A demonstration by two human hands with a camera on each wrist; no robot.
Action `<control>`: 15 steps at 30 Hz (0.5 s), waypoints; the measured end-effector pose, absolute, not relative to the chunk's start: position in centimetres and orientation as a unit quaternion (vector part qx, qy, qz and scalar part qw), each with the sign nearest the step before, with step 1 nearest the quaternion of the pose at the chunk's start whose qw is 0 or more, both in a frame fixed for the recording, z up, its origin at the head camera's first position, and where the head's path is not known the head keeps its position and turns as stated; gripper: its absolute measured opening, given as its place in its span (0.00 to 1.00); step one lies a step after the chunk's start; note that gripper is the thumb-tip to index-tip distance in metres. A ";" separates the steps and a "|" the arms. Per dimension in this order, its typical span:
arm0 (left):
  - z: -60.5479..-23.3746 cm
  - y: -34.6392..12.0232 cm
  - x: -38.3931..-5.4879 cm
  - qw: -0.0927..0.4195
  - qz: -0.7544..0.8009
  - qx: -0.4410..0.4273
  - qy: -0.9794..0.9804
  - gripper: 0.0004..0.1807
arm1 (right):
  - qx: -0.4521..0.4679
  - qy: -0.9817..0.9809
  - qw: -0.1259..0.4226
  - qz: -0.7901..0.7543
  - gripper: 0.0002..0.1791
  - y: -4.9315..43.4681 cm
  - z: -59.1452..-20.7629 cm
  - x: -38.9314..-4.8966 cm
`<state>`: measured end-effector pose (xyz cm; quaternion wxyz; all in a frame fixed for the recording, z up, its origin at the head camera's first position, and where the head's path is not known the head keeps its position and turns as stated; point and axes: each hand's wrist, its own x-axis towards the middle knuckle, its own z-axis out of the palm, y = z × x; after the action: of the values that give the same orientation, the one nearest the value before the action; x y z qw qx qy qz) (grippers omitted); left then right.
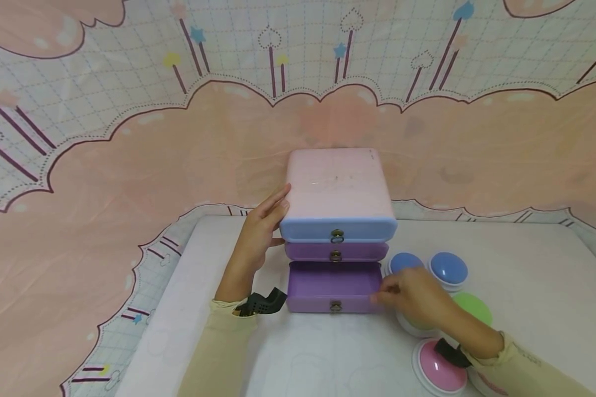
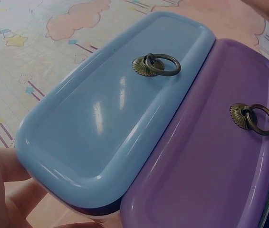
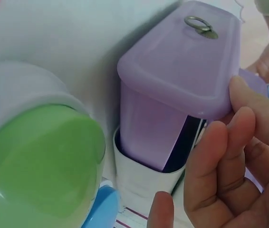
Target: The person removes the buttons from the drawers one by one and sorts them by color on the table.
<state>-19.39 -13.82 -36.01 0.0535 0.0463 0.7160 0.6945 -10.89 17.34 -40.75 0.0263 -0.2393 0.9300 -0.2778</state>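
Observation:
A small drawer chest [image 1: 339,184] has a pink top, a blue top drawer [image 2: 110,109] and purple drawers below it. The bottom purple drawer [image 1: 335,303] is pulled out, and its visible inside holds nothing. My left hand [image 1: 260,234] rests against the chest's left side with fingers extended. My right hand [image 1: 419,295] pinches the right end of the bottom drawer's front; in the right wrist view the thumb [image 3: 241,92] lies at its edge, with part of the grip hidden behind the panel. Brass ring pulls [image 2: 163,65] hang on the drawer fronts.
Round push-lights or buttons with white rims stand right of the chest: blue ones [image 1: 448,268], a green one [image 1: 474,307] and a pink one [image 1: 443,365]. Some are partly hidden by the right arm. A patterned cloth [image 1: 218,149] backs the white table [image 1: 179,309].

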 end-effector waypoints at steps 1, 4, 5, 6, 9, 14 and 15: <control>-36.0 -13.8 -19.4 0.053 0.695 0.046 0.716 0.25 | -0.241 0.930 0.020 -0.276 0.12 17.3 -40.8 -11.1; -35.9 -13.8 -19.3 0.053 0.694 0.045 0.717 0.25 | -0.239 0.932 0.002 -0.271 0.13 17.1 -41.0 -11.7; -35.9 -13.8 -19.3 0.053 0.694 0.046 0.717 0.25 | -0.238 0.932 -0.001 -0.272 0.12 17.0 -41.1 -12.0; -35.9 -13.8 -19.3 0.054 0.694 0.046 0.717 0.25 | -0.234 0.934 -0.004 -0.272 0.12 16.9 -41.1 -12.2; -35.9 -13.8 -19.3 0.055 0.695 0.047 0.716 0.25 | -0.214 0.940 -0.013 -0.264 0.11 16.6 -41.1 -12.7; -36.0 -13.9 -19.4 0.058 0.699 0.046 0.711 0.25 | -0.187 0.947 -0.007 -0.260 0.09 16.4 -41.0 -13.3; -36.0 -13.9 -19.4 0.058 0.700 0.046 0.710 0.25 | -0.184 0.948 -0.006 -0.260 0.10 16.3 -41.0 -13.3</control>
<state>-19.42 -13.88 -35.96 0.0577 0.0459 0.7099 0.7004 -13.29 16.33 -40.95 -0.0062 -0.1840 0.9480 -0.2596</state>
